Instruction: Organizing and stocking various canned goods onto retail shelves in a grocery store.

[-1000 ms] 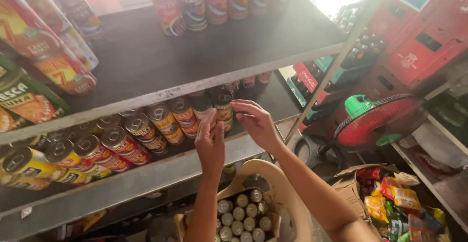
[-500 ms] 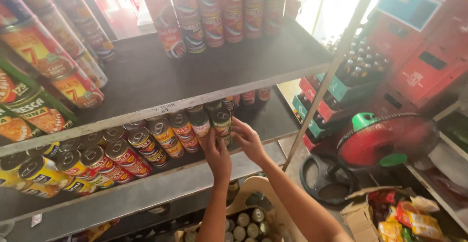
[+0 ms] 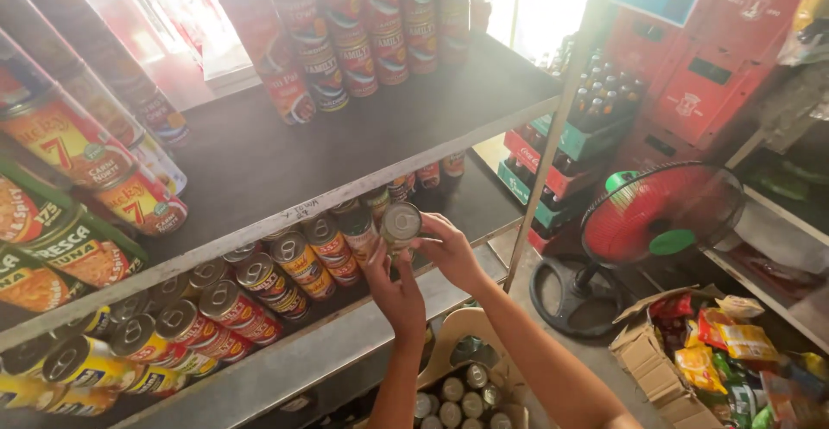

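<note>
Both my hands are raised at the front of the lower shelf [image 3: 285, 368]. My right hand [image 3: 451, 252] grips a small tin can [image 3: 401, 222] with a silver pull-tab lid, held at the shelf's edge. My left hand [image 3: 395, 291] rests just under and beside the same can, fingers touching it. To the left of it, a row of similar red-and-orange labelled cans [image 3: 294, 260] lies stacked along the lower shelf. The upper shelf [image 3: 285, 148] carries tall stacks of red cans [image 3: 371, 23] at the back.
Green and yellow cans [image 3: 60, 247] fill the far left. Below my arms a carton [image 3: 458, 390] holds several cans. A red floor fan [image 3: 652, 222] stands to the right, with bottle crates [image 3: 596, 127] behind it and a box of snack packets [image 3: 717, 351].
My hands have pulled back slightly from the shelf row, and the can now sits turned with its lid facing me. The view has shifted up and left.
</note>
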